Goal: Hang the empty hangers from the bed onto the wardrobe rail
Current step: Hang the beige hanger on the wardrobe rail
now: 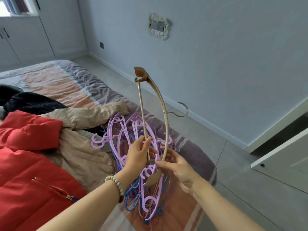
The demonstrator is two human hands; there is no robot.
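Both grips hold one wooden hanger [140,72] upright. Left grip [136,157] pinches its crossbar and right grip [178,167] curls round the curved arm. It looks stiff and light, best carried near the metal hook [187,109] above both grips. Plastic hangers [145,194] lie below on the bed [66,84].

The tan curved wooden hanger [139,72] stands upright at centre, in front of the tangled pile of lilac and blue plastic hangers [143,189] lying on the striped quilted bed [55,77]. On the bed, the beige padded jacket [83,147] lies at the pile's 9 o'clock. The red puffer jacket [33,164] overlaps it at 8 o'clock, with the black crumpled garment [30,102] behind at 10 o'clock.
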